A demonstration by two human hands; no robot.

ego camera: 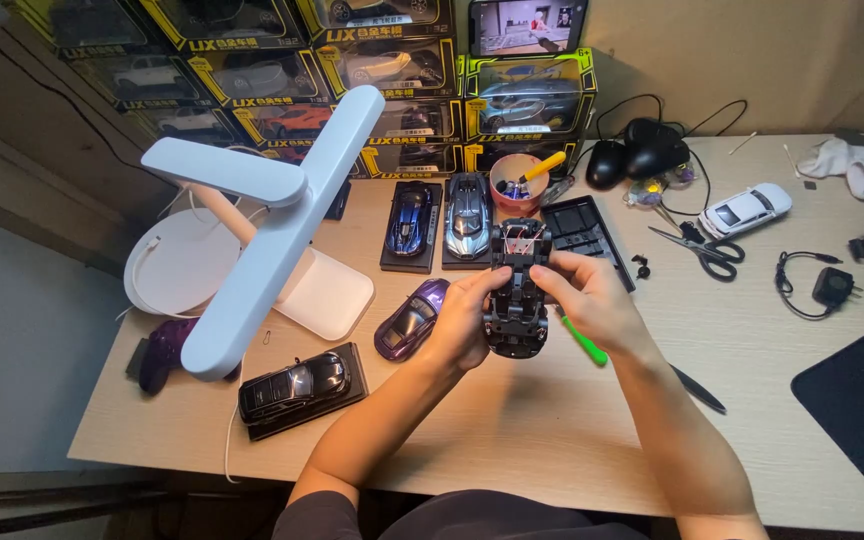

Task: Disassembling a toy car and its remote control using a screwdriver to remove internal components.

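Held above the tabletop [552, 420]: a black toy car chassis [517, 290], underside up, thin wires showing at its far end. Left hand [462, 325] and right hand [592, 300] both closed on its sides. Probably light, rigid plastic, fragile at the wires; best gripped along the side rails.

Pale wooden desk [512, 430] against a plain beige wall [752, 50]; grey floor [22, 350] at left. White desk lamp [252, 230] with crossed bars over a round base. Warm, dim light.
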